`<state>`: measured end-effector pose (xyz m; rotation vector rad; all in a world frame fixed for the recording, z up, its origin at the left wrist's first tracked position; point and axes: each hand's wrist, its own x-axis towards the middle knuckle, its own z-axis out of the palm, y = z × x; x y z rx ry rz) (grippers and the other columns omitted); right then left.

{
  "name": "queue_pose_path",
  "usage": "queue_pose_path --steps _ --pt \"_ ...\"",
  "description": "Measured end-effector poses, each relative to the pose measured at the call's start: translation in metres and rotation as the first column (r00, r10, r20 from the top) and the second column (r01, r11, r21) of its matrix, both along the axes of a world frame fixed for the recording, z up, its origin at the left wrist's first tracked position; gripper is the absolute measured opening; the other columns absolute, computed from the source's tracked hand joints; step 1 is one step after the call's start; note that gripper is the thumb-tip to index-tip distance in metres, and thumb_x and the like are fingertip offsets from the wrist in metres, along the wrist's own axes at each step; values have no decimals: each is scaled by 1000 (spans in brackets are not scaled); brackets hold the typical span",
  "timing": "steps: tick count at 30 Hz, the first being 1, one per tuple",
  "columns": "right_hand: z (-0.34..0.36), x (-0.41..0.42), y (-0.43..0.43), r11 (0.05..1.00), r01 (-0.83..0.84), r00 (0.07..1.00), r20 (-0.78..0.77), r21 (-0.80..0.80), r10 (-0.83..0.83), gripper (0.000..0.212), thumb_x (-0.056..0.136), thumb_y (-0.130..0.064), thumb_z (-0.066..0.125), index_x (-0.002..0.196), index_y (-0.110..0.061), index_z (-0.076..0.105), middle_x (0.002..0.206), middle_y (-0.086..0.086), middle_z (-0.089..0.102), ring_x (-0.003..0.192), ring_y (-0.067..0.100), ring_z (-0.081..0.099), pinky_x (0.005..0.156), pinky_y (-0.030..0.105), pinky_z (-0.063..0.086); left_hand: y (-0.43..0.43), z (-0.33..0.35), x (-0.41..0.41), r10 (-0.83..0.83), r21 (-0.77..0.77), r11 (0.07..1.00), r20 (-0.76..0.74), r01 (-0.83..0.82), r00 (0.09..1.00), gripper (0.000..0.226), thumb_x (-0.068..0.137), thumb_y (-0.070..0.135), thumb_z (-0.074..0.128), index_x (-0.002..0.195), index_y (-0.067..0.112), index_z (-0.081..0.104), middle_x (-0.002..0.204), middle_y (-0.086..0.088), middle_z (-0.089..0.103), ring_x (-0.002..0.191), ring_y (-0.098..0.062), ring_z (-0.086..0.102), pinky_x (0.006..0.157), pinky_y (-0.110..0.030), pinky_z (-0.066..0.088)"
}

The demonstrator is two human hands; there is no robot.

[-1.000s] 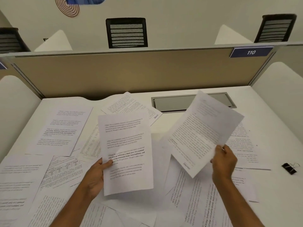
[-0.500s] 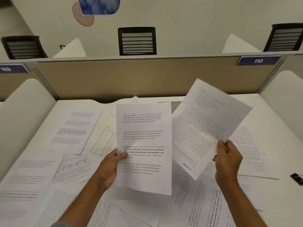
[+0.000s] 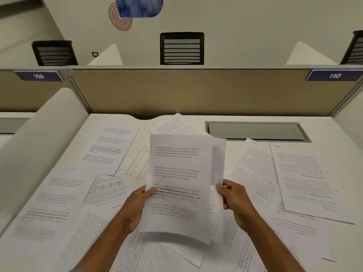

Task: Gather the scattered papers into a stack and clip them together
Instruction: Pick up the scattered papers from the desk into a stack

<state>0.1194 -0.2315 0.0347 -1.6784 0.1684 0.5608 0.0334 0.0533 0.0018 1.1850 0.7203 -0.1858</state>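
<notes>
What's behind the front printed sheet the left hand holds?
A second white printed sheet: only its right strip shows, pinched by the right hand. The front white printed sheet covers the rest.

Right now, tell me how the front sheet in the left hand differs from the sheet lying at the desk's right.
The front sheet is held above the desk by the left hand; the right-side sheet lies flat, untouched. The front sheet has spaced paragraphs with bold lines; the right-side sheet's text looks denser. Both are white printed pages.
</notes>
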Motion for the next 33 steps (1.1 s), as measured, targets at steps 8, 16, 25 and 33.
queue_pose_path --steps 8,16,25,33 --pt "-16 -27 42 999 -48 998 -43 0 48 22 99 -21 58 97 -4 72 78 0 70 64 14 56 52 22 44 18 1 -22 -17 94 995 -8 18 1000 28 99 16 62 126 16 70 119 -11 78 108 -33 75 92 -49 60" --pt "-34 -33 26 888 420 891 -100 -187 -443 43 97 -19 64 137 -14 50 116 8 53 100 22 50 94 40 46 48 -23 -39 96 213 974 -73 -78 993 30 99 8 61 127 16 68 111 -16 79 103 -43 73 92 -59 58" --pt "-56 -26 40 883 457 855 -219 -111 -470 47 92 -17 71 133 -12 49 116 13 57 100 28 61 85 45 60 46 -50 -52 134 251 964 -170 -88 976 30 101 4 56 129 13 64 107 -16 76 86 -36 74 65 -39 62" --pt "-59 -33 50 840 504 832 -149 -199 -534 64 90 -20 73 145 -12 41 144 16 50 126 35 53 101 45 48 40 -46 -51 129 309 949 -194 -64 972 36 103 6 53 136 15 61 108 -13 75 89 -35 74 69 -40 61"
